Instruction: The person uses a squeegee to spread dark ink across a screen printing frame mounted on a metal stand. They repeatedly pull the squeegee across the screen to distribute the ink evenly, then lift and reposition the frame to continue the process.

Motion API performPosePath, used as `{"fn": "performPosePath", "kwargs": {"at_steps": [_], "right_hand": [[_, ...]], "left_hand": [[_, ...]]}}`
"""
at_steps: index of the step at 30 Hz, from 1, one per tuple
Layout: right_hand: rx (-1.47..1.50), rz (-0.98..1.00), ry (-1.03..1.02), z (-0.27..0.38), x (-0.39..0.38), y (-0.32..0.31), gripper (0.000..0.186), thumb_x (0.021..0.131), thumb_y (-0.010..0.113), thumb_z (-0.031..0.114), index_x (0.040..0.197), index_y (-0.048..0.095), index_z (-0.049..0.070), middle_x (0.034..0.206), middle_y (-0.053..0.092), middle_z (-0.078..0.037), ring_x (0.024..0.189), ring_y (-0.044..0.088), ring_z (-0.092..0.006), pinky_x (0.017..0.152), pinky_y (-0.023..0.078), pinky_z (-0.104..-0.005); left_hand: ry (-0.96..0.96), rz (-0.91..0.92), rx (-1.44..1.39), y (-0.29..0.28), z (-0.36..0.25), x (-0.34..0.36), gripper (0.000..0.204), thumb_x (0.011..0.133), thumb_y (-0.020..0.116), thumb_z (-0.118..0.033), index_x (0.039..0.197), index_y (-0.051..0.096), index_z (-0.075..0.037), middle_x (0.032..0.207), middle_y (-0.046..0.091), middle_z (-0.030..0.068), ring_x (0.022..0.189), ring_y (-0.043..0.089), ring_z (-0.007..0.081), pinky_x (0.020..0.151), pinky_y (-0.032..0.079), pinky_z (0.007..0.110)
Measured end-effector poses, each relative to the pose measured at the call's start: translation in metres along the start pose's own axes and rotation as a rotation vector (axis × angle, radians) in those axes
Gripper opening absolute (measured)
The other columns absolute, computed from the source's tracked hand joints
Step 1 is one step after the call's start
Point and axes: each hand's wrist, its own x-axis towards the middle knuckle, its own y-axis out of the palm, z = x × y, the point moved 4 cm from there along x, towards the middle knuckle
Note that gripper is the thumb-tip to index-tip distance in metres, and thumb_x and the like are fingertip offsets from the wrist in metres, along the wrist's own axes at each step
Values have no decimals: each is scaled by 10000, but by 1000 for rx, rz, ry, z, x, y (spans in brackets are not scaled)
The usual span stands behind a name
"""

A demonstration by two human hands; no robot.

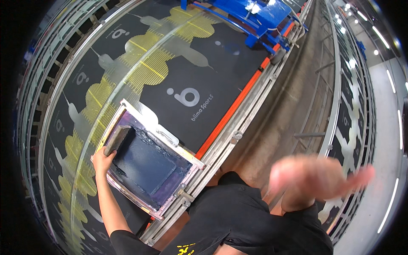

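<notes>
My left hand (103, 160) is closed round the end of a squeegee (118, 138), a flat grey bar smeared with ink. The squeegee stands tilted inside a screen printing frame (174, 150), at its left side. Dark blue ink (146, 165) covers much of the mesh, with thick ridges along the upper edge and purple mesh near the right border. The frame lies on the long printing table, against its near rail. My right hand (310, 176) is raised at the lower right, away from the frame. Motion smears its fingers, and I see nothing in it.
Black printed panels (187, 97) with grey and yellow patterns run along the table. An orange strip (233, 108) and metal rail (244, 123) edge it. A blue machine (265, 19) straddles the far end. Across the brown aisle floor (272, 127) stands another printing table (348, 97).
</notes>
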Motion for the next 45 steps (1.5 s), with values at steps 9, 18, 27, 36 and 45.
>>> {"fn": "performPosePath", "kwargs": {"at_steps": [9, 18, 27, 36, 45], "right_hand": [[-1200, -422, 1286, -133, -301, -181, 537, 1006, 799, 412, 1339, 737, -5, 1147, 769, -258, 1054, 760, -321, 921, 592, -409], [-788, -933, 1417, -127, -433, -269, 511, 1037, 777, 467, 1202, 783, -16, 945, 788, -65, 818, 729, -148, 782, 578, -356], [-1523, -924, 1227, -30, -298, -539, 866, 966, 817, 491, 1538, 546, -100, 1479, 658, -319, 1394, 647, -413, 1171, 512, -461], [-1673, -542, 1170, -4, -129, -592, 698, 939, 822, 596, 1138, 769, -72, 1044, 803, -251, 990, 780, -353, 882, 608, -444], [-1277, -123, 976, -155, 11, -293, 350, 1100, 729, 320, 963, 773, 1, 772, 689, -7, 764, 620, -63, 732, 527, -272]], "left_hand": [[-23, -24, 57, -33, 17, 6, 493, 828, 880, -436, 1031, 763, -2, 962, 762, 278, 958, 737, 487, 846, 557, 538], [11, 35, -40, -17, 28, 6, 388, 823, 784, -176, 1163, 747, 8, 1062, 769, 263, 1034, 739, 464, 931, 569, 504], [-194, -41, 21, -18, 37, -6, 413, 855, 734, -90, 1256, 713, 6, 1104, 770, 246, 1054, 749, 436, 952, 566, 483], [-197, -136, -70, 5, 70, -31, 524, 923, 792, -182, 1406, 692, -7, 1397, 725, 236, 1348, 666, 413, 1153, 515, 455], [-170, 51, -156, -23, 50, -24, 350, 873, 838, -341, 1165, 810, -152, 1043, 815, 116, 1026, 777, 325, 900, 591, 455]]}}
